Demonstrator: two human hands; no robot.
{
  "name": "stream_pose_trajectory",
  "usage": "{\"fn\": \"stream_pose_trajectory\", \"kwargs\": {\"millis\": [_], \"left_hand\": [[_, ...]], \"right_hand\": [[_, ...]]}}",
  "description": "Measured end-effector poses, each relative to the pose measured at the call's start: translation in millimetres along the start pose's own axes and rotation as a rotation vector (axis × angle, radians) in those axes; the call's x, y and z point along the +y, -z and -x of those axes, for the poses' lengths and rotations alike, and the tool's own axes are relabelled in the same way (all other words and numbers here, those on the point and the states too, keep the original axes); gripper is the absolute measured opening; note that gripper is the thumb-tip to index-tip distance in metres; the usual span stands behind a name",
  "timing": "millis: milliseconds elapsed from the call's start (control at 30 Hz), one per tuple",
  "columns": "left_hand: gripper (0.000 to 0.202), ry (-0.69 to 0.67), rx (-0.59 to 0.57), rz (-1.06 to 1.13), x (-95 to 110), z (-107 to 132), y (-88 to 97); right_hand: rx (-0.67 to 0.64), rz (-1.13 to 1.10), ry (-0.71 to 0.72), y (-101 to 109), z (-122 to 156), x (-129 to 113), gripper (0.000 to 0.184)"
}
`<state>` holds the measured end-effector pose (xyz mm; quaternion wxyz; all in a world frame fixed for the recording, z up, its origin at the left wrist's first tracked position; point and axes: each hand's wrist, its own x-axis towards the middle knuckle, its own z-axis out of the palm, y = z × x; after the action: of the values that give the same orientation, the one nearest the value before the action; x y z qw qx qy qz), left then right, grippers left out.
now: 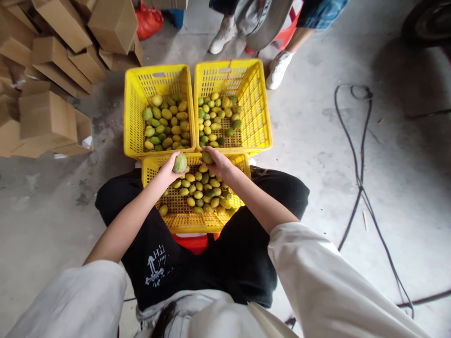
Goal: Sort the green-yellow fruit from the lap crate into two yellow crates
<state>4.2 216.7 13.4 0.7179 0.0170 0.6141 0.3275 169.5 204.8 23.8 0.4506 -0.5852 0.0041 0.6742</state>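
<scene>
My left hand (168, 170) is closed round a large greenish lemon (180, 163), over the far left part of the near yellow crate (193, 227). My right hand (219, 162) grips another green-yellow lemon (207, 157) near that crate's far rim, its fingers partly covering the fruit. Between my knees, the near crate holds many loose yellow and green lemons (198, 186). Beyond it stand two more yellow crates side by side, a left crate (133, 117) and a right crate (255, 108), each with lemons in the bottom.
Cardboard boxes (49, 112) are piled at the left. A person's white shoes (278, 70) and a grey cap (271, 23) show behind the right crate. A red bag (150, 21) lies at the back. Black cable (360, 173) runs over the floor at right, below a dark wheel (428, 23).
</scene>
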Motion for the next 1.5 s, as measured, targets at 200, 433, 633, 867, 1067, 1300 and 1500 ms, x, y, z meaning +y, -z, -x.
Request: {"fn": "stream_pose_trajectory", "kwargs": {"millis": [200, 433, 633, 867, 1067, 1300, 1500], "left_hand": [[0.026, 0.08, -0.051, 0.043, 3.4, 14.7, -9.8], [0.033, 0.108, -0.094, 0.032, 7.1, 20.7, -10.2], [0.012, -0.019, -0.132, -0.007, 4.0, 20.9, -10.9], [0.013, 0.019, -0.001, -0.051, 3.2, 18.1, -11.3], [0.03, 0.125, -0.048, -0.019, 4.3, 21.5, -14.1], [0.022, 0.08, -0.076, -0.022, 2.4, 14.8, -10.2], [0.014, -0.009, -0.078, -0.05, 2.4, 17.4, -10.6]], "right_hand": [[0.006, 0.019, -0.089, 2.3, 4.9, -4.3, 0.026], [0.06, 0.039, -0.078, 1.2, 2.5, -2.7, 0.024], [-0.025, 0.061, 0.049, -0.2, 4.6, -0.5, 0.018], [0.054, 0.101, -0.052, -0.2, 5.3, -3.2, 0.025], [0.041, 0.07, -0.079, -0.3, 1.1, -3.5, 0.027], [-0.057, 0.091, 0.035, 1.8, 2.2, 2.3, 0.015], [0.008, 0.087, 0.008, 2.0, 0.2, 1.6, 0.012]]}}
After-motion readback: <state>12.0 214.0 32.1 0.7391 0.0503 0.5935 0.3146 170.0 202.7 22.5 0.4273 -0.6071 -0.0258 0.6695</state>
